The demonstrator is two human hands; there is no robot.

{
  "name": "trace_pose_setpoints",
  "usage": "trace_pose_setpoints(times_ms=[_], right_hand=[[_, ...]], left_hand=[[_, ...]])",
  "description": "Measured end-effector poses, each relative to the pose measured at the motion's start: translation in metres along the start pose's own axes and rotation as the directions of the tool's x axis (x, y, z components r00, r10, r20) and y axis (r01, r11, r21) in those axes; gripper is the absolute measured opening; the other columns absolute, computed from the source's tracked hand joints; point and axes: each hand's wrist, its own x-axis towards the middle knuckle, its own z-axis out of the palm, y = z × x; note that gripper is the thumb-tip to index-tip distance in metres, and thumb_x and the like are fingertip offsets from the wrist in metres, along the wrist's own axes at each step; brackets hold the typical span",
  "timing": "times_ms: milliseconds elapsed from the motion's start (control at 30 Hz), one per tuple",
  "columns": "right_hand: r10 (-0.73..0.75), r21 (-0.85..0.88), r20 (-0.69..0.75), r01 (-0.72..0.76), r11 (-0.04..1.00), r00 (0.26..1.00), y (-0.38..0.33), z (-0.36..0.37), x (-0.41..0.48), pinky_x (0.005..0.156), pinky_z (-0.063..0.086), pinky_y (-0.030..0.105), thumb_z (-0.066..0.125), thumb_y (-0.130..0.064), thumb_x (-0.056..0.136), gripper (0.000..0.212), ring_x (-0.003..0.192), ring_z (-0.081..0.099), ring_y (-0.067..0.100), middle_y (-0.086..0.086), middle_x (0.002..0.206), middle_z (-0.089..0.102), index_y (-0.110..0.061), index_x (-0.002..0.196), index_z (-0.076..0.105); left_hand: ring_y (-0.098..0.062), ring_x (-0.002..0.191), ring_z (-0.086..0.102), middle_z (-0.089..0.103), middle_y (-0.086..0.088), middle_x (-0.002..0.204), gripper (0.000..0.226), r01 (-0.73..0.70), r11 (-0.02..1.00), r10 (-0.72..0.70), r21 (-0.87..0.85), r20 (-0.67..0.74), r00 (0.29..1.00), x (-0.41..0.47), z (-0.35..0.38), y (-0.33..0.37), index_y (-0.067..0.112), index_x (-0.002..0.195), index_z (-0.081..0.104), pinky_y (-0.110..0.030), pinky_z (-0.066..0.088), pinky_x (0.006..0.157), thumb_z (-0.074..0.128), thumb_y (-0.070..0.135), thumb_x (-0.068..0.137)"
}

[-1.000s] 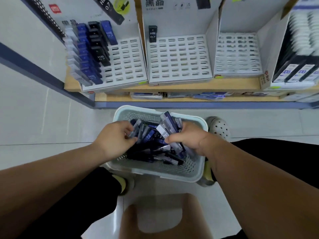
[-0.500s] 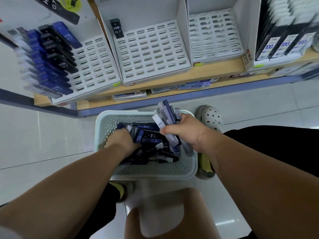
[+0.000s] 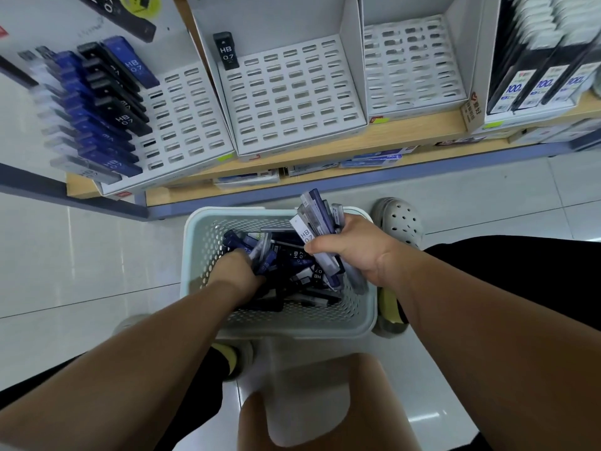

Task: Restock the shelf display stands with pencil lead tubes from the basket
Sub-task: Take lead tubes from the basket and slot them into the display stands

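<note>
The gathering is judged best done if loose tubes (image 3: 292, 260) are picked lengthwise from the basket (image 3: 292, 328) and laid parallel into the bundle (image 3: 317, 219). That way they can later be slotted singly into the middle stand (image 3: 292, 99), where only a lone tube (image 3: 225, 51) is seated.

The bundle is clamped in the right hand (image 3: 354, 252), with the thumb across the front and the fingers curled behind. It fans up and forward out of the fist, over the basket's far right corner. The left hand (image 3: 237, 275) is dug into the loose tubes. Whether any is pinched cannot be told, as its fingertips are buried.
</note>
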Motion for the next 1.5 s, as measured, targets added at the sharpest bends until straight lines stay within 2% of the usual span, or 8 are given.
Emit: trace_pose_setpoints(times_ms=[167,300,533,667,933,1233,1367,1500], right_hand=[[-0.002,-0.031,0.0,0.002,1.0,1.0,-0.002,0.0,-0.001,0.07,0.06,0.029,0.089,-0.025,0.068,0.032,0.083,0.074,0.017,0.002,0.087,0.078,-0.019,0.092,0.069],[0.007,-0.029,0.029,-0.007,1.0,1.0,-0.003,0.002,-0.004,0.042,0.047,0.012,0.088,-0.023,0.07,0.028,0.057,0.068,-0.003,-0.015,0.062,0.072,-0.021,0.084,0.064],[0.017,0.012,0.063,-0.018,1.0,0.998,-0.015,0.012,-0.017,0.086,0.061,0.046,0.087,-0.029,0.053,0.065,0.095,0.073,0.031,0.016,0.099,0.076,-0.007,0.11,0.065],[-0.037,0.178,0.093,0.02,0.984,0.995,-0.036,0.02,-0.027,0.06,0.059,0.034,0.082,-0.004,0.074,0.039,0.07,0.075,0.023,0.018,0.082,0.077,-0.006,0.106,0.06],[-0.236,0.29,0.109,0.196,0.937,0.966,-0.111,0.027,-0.097,0.079,0.059,0.044,0.082,-0.004,0.076,0.062,0.072,0.071,0.029,0.021,0.084,0.076,0.004,0.126,0.047],[-0.407,0.256,0.16,0.361,0.897,0.899,-0.189,0.01,-0.203,0.06,0.062,0.038,0.075,0.001,0.082,0.014,0.064,0.07,0.026,0.022,0.077,0.072,-0.002,0.091,0.064],[-0.37,0.246,0.088,0.34,0.908,0.925,-0.194,0.026,-0.204,0.064,0.063,0.042,0.077,0.002,0.08,0.035,0.077,0.076,0.029,0.02,0.082,0.073,0.004,0.109,0.058],[-0.315,0.269,0.015,0.3,0.915,0.949,-0.196,0.041,-0.178,0.063,0.06,0.039,0.082,-0.003,0.074,0.055,0.083,0.077,0.031,0.022,0.087,0.074,0.008,0.121,0.056]], left_hand=[[-0.02,0.065,0.056,0.059,0.0,0.066,0.028,-0.001,0.977,0.024,-0.213,0.103,0.994,0.001,-0.007,-0.015,0.018,0.068,0.056,-0.026,0.035,0.053,0.079,0.028,0.08],[-0.021,0.057,0.057,0.064,-0.004,0.067,0.017,0.057,0.913,0.023,-0.405,0.189,0.982,-0.008,-0.023,-0.013,0.015,0.081,0.065,-0.023,0.043,0.051,0.08,0.022,0.08],[-0.022,0.058,0.065,0.068,0.0,0.062,0.014,0.091,0.652,0.176,-0.753,0.266,0.948,-0.054,-0.075,0.004,0.009,0.099,0.057,-0.029,0.05,0.048,0.053,-0.002,0.091],[-0.027,0.066,0.066,0.067,-0.021,0.09,0.026,0.062,0.507,0.246,-0.86,0.214,0.945,-0.09,-0.111,0.008,0.003,0.115,0.057,-0.031,0.051,0.05,0.05,-0.008,0.092],[-0.031,0.071,0.069,0.072,-0.02,0.098,0.029,-0.172,0.229,0.184,-0.958,-0.131,0.974,-0.171,-0.184,0.023,-0.003,0.119,0.063,-0.033,0.056,0.061,0.057,-0.009,0.092],[-0.027,0.075,0.073,0.076,-0.016,0.098,0.025,-0.268,-0.016,0.099,-0.963,-0.268,0.958,-0.249,-0.208,0.044,0.01,0.112,0.066,-0.038,0.058,0.06,0.054,-0.004,0.095],[-0.034,0.103,0.07,0.076,-0.012,0.105,0.027,-0.312,-0.057,0.06,-0.948,-0.315,0.947,-0.244,-0.214,0.053,0.012,0.112,0.068,-0.054,0.051,0.096,0.052,-0.003,0.096],[-0.043,0.105,0.068,0.073,-0.019,0.109,0.025,-0.272,-0.151,0.006,-0.95,-0.276,0.961,-0.217,-0.222,0.061,0.008,0.118,0.067,-0.063,0.052,0.092,0.053,0.001,0.098]])
